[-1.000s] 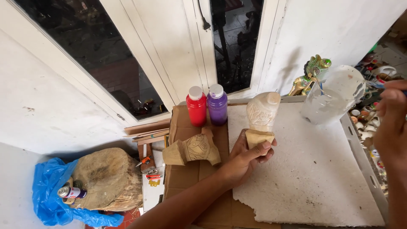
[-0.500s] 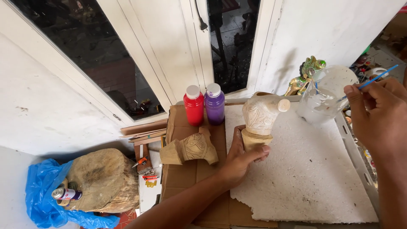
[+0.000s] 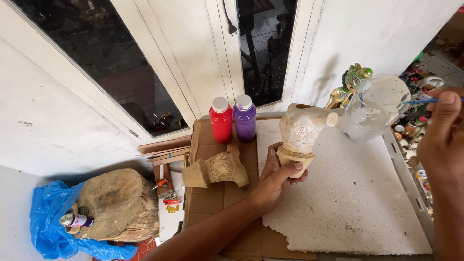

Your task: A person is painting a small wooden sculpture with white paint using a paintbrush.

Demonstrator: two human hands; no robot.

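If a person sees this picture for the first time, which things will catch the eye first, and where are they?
At the centre, the left hand grips a pale carved wooden figure by its base, above a white foam board. Behind it, near the door, a red bottle and a purple bottle stand side by side on cardboard. At the right edge, the right hand holds a thin blue brush beside a cloudy plastic container.

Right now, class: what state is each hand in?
Left hand: closed around the base of the carved wooden figure.
Right hand: closed, pinching a thin blue brush.
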